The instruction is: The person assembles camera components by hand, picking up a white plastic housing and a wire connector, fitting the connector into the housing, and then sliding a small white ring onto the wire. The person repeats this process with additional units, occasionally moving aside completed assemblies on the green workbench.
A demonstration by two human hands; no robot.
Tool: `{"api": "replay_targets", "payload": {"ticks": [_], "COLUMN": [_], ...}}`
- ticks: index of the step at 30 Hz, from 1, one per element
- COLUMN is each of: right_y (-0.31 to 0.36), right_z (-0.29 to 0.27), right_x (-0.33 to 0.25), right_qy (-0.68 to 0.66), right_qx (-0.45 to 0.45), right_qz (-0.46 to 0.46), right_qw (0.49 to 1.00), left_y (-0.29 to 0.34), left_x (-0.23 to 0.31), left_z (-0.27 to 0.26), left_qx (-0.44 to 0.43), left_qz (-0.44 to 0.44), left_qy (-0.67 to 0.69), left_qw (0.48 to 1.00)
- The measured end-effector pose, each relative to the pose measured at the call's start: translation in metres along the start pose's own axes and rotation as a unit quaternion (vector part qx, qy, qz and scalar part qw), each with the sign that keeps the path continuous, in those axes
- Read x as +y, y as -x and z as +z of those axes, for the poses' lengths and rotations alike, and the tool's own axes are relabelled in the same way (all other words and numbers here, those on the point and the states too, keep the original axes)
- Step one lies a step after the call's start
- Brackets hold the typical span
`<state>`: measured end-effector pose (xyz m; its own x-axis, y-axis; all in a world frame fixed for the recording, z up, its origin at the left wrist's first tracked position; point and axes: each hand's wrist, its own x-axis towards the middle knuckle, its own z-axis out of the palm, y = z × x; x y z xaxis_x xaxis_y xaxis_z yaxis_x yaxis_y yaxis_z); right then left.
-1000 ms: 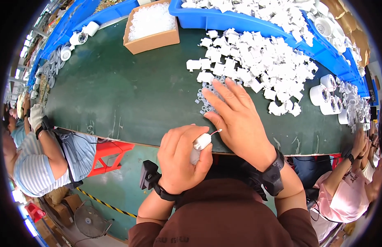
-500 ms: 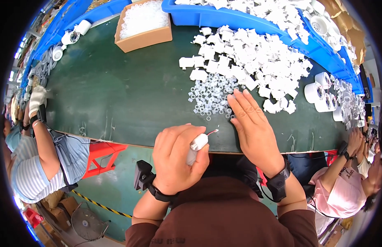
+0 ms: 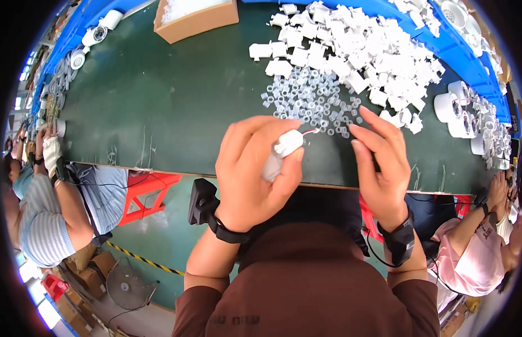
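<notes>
My left hand [image 3: 247, 168] is closed around a white plastic housing [image 3: 289, 142] with a short red wire sticking out of its end; much of the piece is hidden in the palm. To the right, my right hand [image 3: 386, 168] hovers by the table's front edge, thumb and fingers apart and bent, with nothing visible between them. Just beyond both hands lies a scatter of small clear plastic rings [image 3: 306, 92], some close to the right fingertips. Behind the rings spreads a heap of white plastic housings [image 3: 379, 59].
A cardboard box [image 3: 202, 21] of clear pieces stands at the far left of a green table [image 3: 160, 95]. Blue bins [image 3: 469, 73] line the back. White round lamp parts [image 3: 455, 115] stand at right. Co-workers sit on both sides, one in a striped shirt [image 3: 47, 236].
My right hand has gone from flat, outstretched fingers beside the rings to bent, separated ones. Several rings now lie spread farther right. The left hand still holds the housing; the whole view has shifted.
</notes>
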<state>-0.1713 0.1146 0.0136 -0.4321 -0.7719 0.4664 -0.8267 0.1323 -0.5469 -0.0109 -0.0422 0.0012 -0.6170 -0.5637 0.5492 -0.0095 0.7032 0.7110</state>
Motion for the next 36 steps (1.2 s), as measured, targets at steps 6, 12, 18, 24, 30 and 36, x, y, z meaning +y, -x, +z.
{"api": "replay_targets", "payload": {"ticks": [6,12,18,24,30,36], "right_y": [0.019,0.059,0.099,0.112,0.112,0.090], "right_z": [-0.010,0.001,0.030,0.040,0.052,0.090], "right_x": [0.001,-0.003,0.031,0.060,0.079,0.069], "right_qy": [-0.090,-0.249,-0.241,-0.143,0.013,0.099], "right_qx": [0.003,-0.174,-0.298,-0.315,-0.248,-0.215], "right_qz": [-0.135,-0.158,0.096,0.185,0.043,-0.030], "right_qw": [0.987,0.940,0.919,0.920,0.968,0.971], "left_y": [0.005,0.007,0.005,0.007,0.006,0.008], "left_x": [-0.002,-0.007,-0.004,-0.007,-0.008,-0.005], "left_z": [-0.003,-0.005,-0.008,-0.010,-0.008,-0.006], "left_qx": [0.010,0.005,-0.003,-0.008,-0.001,0.012], "left_qz": [0.006,0.035,0.027,0.018,0.028,0.011], "left_qy": [0.003,0.014,0.032,0.039,0.034,0.032], "left_qw": [1.000,0.999,0.999,0.999,0.999,0.999]}}
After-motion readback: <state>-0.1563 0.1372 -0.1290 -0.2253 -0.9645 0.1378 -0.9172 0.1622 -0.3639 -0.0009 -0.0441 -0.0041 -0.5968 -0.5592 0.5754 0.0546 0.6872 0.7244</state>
